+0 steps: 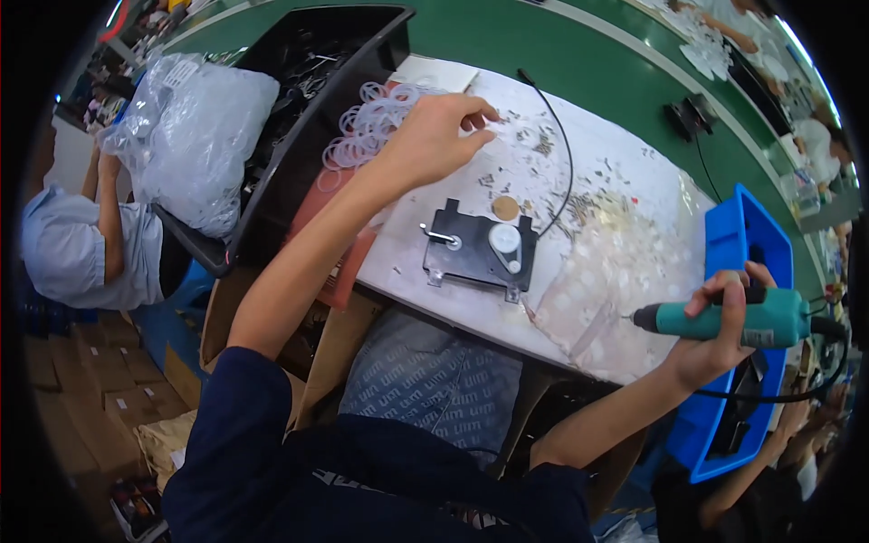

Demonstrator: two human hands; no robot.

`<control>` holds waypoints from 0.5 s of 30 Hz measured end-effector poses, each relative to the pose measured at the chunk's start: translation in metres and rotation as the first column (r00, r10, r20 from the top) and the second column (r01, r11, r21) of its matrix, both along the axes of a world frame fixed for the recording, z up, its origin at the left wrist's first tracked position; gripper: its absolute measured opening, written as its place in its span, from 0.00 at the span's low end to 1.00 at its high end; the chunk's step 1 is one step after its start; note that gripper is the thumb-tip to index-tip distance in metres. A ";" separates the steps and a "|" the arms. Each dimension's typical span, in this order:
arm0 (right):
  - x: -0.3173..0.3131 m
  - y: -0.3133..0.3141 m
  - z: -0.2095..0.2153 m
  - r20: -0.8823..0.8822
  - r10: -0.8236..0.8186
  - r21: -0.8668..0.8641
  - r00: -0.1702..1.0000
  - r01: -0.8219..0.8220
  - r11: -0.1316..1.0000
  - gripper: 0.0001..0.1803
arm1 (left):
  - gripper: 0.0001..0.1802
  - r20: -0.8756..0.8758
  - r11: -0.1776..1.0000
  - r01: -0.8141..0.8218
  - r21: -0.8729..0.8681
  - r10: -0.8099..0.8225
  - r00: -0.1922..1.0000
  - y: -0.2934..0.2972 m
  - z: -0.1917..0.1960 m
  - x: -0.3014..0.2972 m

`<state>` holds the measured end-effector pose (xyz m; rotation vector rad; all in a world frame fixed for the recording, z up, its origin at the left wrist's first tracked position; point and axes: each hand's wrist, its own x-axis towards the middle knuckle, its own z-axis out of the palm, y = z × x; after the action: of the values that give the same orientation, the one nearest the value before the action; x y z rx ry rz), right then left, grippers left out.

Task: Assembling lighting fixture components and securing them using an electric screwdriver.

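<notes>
My left hand (442, 136) hovers over the far part of the white work board (398, 262), thumb and forefinger apart, with nothing visible between them. Small screws (543, 140) lie scattered just to its right. In my right hand (720, 339) is a teal electric screwdriver (670, 318), held level with its bit pointing left. Between my hands lies a black plate-like assembly (471, 262) with tabs at its corners. On it sit a white teardrop-shaped cam (505, 244) and a small metal crank (441, 237). A tan disc (505, 208) rests at its far edge.
Clear rings (362, 127) are heaped at the far left beside a black bin (326, 90) of parts and a bulging plastic bag (199, 136). A black cable (570, 154) curves across the board. Plastic film (597, 290) and a blue bin (724, 240) are at right. Another person (81, 244) is at left.
</notes>
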<state>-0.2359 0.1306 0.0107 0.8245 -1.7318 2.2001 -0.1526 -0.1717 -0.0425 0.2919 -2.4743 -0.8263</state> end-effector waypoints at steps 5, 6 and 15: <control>0.005 -0.001 0.002 -0.048 0.020 0.016 0.999 -0.019 1.000 0.19 | 0.13 0.104 0.982 0.044 -0.182 -0.025 0.994 0.004 0.001 -0.036; 0.005 -0.001 0.000 -0.054 0.036 0.015 0.998 -0.036 0.999 0.19 | 0.13 0.109 0.981 0.049 -0.188 -0.028 0.994 0.002 -0.002 -0.040; 0.001 -0.001 0.001 -0.021 0.006 -0.017 1.000 -0.006 1.000 0.19 | 0.10 0.289 0.991 0.117 -0.065 -0.094 0.953 0.000 -0.005 -0.069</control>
<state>-0.2344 0.1292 0.0113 0.8463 -1.7008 2.1995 -0.2215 -0.1720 -0.0470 0.2672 -2.8072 -0.7686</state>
